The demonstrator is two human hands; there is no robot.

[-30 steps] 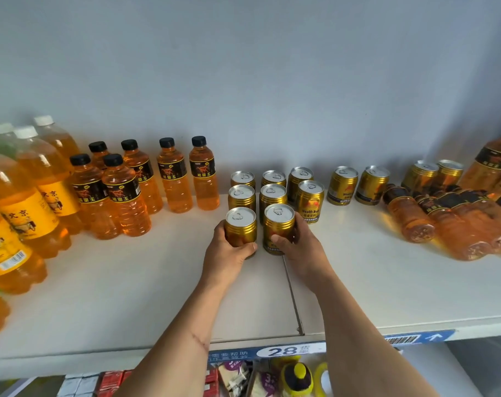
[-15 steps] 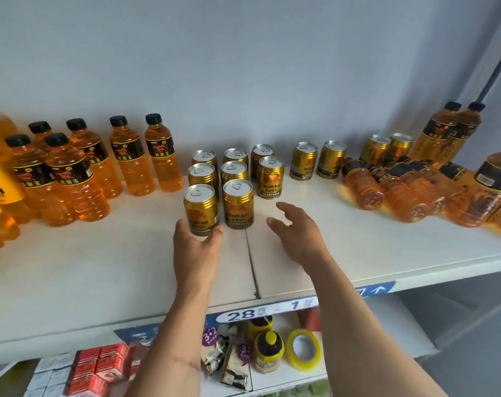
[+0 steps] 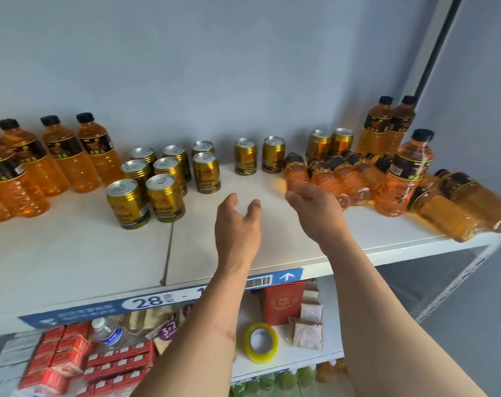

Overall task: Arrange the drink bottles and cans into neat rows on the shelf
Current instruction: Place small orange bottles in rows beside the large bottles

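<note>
Gold cans stand in short rows on the white shelf [image 3: 71,253]; the front pair [image 3: 127,203] is nearest me. Two loose gold cans [image 3: 245,156] stand apart further right, and two more [image 3: 329,143] sit behind several fallen orange bottles [image 3: 326,174]. Upright orange bottles with black caps [image 3: 66,156] line the left, and others stand at the far right [image 3: 386,126]. My left hand [image 3: 238,222] hovers open over bare shelf right of the cans. My right hand [image 3: 318,210] is open, fingers just in front of the fallen bottles, holding nothing.
More orange bottles lie on their sides at the shelf's right end [image 3: 458,210], close to the edge. Below, a lower shelf holds red boxes [image 3: 71,362], a yellow tape roll [image 3: 261,342], a red packet [image 3: 282,302] and small sachets. A dark upright post [image 3: 435,47] runs at the right.
Both hands let go of the front pair of cans and moved right, toward the fallen bottles. The view has swung right, so the big bottles on the left are out of frame.
</note>
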